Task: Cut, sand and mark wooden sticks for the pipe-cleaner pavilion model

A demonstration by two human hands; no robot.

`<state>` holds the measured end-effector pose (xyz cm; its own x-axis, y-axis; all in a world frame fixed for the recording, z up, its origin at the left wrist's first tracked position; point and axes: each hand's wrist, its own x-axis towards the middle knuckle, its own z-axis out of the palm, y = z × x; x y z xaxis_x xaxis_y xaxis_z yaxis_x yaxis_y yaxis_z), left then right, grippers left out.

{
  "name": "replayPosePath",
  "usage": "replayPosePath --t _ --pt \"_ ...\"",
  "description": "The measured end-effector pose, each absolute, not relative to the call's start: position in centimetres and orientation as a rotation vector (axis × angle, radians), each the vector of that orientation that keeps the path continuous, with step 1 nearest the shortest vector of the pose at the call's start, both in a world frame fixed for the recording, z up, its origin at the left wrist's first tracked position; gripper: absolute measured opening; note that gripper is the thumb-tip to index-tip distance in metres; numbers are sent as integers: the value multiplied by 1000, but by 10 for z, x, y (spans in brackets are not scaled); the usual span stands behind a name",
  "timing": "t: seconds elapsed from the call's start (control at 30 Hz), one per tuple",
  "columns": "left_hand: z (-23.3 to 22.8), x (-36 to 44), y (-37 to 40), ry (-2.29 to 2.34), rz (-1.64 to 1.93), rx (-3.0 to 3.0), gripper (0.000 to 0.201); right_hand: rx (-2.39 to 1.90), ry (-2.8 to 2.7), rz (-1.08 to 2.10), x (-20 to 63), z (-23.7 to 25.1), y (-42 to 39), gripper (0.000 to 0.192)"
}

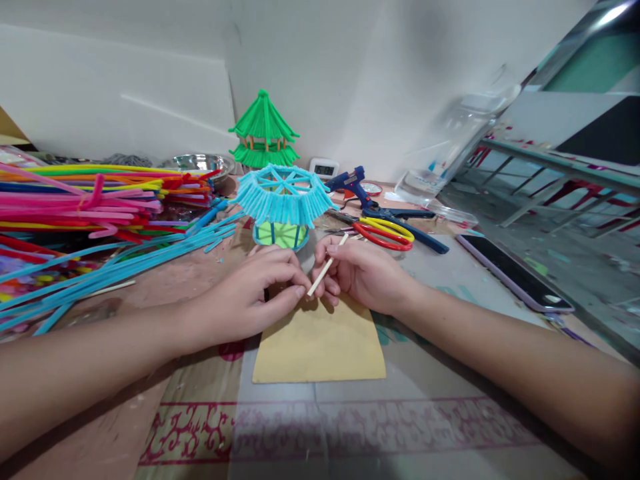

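Bright pipe cleaners (75, 200) lie on the left of the worn table (190, 413). At centre, left hand (250, 297) and right hand (363, 273) together pinch a thin stick (327, 265) above yellow paper (320, 350). Scissors (385, 233) and a phone (515, 272) lie to the right.

Green pagoda model (263, 131), glue gun (351, 182), scissors (385, 233) and phone (515, 272) lie behind.

One camera only, worn on the person's head, looks forward and down across the table (440, 427) toward the wall (380, 80). It sits close above both forearms, hands at centre frame.
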<state>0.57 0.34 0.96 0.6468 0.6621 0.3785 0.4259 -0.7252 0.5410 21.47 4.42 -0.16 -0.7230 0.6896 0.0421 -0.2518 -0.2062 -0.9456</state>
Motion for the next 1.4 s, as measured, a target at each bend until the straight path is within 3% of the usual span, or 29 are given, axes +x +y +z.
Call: replayPosePath --t 1.4 --pt "9 5 5 854 743 2332 21 -521 -1436 1975 215 -3 45 15"
